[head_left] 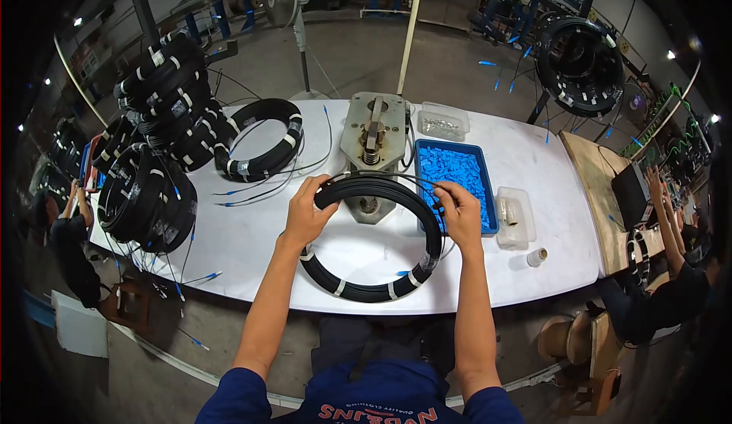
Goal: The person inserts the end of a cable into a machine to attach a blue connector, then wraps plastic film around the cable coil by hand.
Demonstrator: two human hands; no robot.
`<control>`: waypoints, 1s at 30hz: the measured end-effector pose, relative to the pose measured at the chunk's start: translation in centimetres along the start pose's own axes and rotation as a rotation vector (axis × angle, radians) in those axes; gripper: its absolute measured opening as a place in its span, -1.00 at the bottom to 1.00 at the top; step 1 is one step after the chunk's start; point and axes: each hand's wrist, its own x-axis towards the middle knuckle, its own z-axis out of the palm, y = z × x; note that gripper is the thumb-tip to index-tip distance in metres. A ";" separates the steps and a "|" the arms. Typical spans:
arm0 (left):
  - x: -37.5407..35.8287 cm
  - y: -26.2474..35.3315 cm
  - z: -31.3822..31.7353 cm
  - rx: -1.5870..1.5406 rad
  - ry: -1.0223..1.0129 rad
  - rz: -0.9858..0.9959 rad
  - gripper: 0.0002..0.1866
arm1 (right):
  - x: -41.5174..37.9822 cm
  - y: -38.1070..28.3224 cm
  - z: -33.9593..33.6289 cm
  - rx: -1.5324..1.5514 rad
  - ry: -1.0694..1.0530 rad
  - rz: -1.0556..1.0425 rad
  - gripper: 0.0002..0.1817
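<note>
Head view: round black coil, ring face-on, both hands closed on its upper sides.

Both hands sit apart, fingers curled

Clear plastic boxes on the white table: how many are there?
2. One box sits behind the blue tray, at the table's far edge; the other box is just right of the tray. The piled black coils could hide more.
</note>
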 end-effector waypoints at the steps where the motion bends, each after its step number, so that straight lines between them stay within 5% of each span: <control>1: -0.2 0.1 0.0 -0.045 0.019 -0.006 -0.46 | 0.0 -0.7 -0.1 0.017 0.025 0.013 -0.82; 6: -0.1 2.3 -1.1 -0.051 0.059 0.037 -0.40 | 0.7 -4.7 -2.0 -0.019 0.108 -0.016 -0.80; 14: 0.7 2.7 -1.4 -0.040 0.120 0.097 -0.45 | 0.7 -5.9 -4.8 0.223 -0.250 0.261 -0.56; 17: 0.7 2.5 -1.2 -0.057 0.144 0.083 -0.49 | -0.3 -4.5 -3.1 -0.110 -0.312 0.140 -0.38; 20: 0.3 1.9 -1.2 -0.093 0.175 0.050 -0.49 | -1.2 -4.1 -0.9 -0.110 -0.121 0.019 -0.40; 23: 0.0 1.7 -1.4 -0.085 0.193 0.041 -0.51 | -1.4 -3.8 0.3 -0.148 -0.101 -0.112 -0.41; 30: 0.2 1.3 -2.0 -0.106 0.168 0.003 -0.57 | -1.0 -2.0 1.2 -0.039 -0.176 -0.066 -0.40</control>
